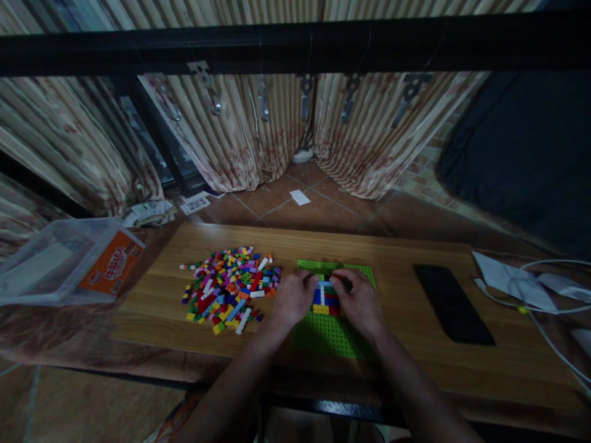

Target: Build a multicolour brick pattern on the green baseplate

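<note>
A green studded baseplate (318,338) lies on the wooden board, and a small block of coloured toy bricks (327,298) stands on it, with blue, red, white, light blue and yellow parts. My left hand (294,296) is closed against the left side of this brick build, thumb and fingers bent at its upper left corner. From the other side my right hand (361,301) is closed on its upper right corner. My fingers hide part of the build's far edge. To the left of my left hand spreads a pile of loose toy bricks (231,286) in many colours.
A clear plastic box (41,289) with an orange label stands at the far left. On the wooden board (397,363) a black phone-like slab (455,303) lies right of the baseplate. White cables (503,299) and paper are at the right edge. Metal hooks hang from a dark bar ahead.
</note>
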